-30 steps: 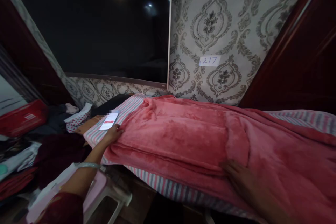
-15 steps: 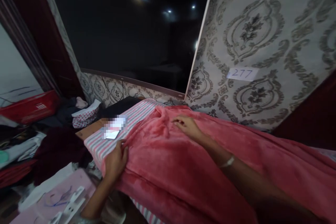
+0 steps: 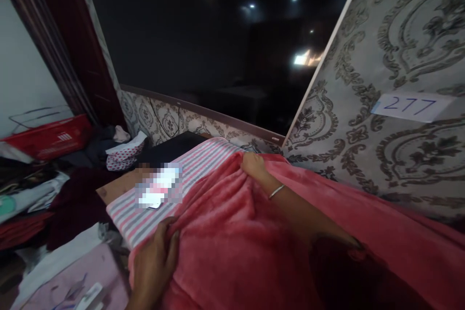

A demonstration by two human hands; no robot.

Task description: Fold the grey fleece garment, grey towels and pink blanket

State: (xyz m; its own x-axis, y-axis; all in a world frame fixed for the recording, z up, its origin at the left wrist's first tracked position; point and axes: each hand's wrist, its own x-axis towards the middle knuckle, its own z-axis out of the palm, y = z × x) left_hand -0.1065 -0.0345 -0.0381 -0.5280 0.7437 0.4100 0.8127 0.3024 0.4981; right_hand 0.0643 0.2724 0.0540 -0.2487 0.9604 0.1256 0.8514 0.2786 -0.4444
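Head view, at the near left corner of the counter [image 3: 115,188]: pink fleece blanket [image 3: 232,247] spread over a striped cloth [image 3: 203,162], which covers the counter top. Blanket runs from the lower left off to the right edge of frame.

Left hand [image 3: 154,262] lies on the blanket's near left edge, fingers [image 3: 173,233] bent onto the fleece. Cannot tell whether they pinch it.

Right hand [image 3: 254,164] is at the blanket's far corner, close to the wall. Its fingers are closed into a bunched fold of fleece. Silver bangle [image 3: 276,191] on that wrist.

Phone [image 3: 158,193], blurred, lies on the striped cloth just beyond the left hand, apart from the blanket.

Behind: large dark screen [image 3: 203,48] on patterned wallpaper [image 3: 410,24], with a paper label [image 3: 412,105] reading 277.

Far left: red crate [image 3: 51,135] and a dotted cloth [image 3: 125,156] among piled clothes.
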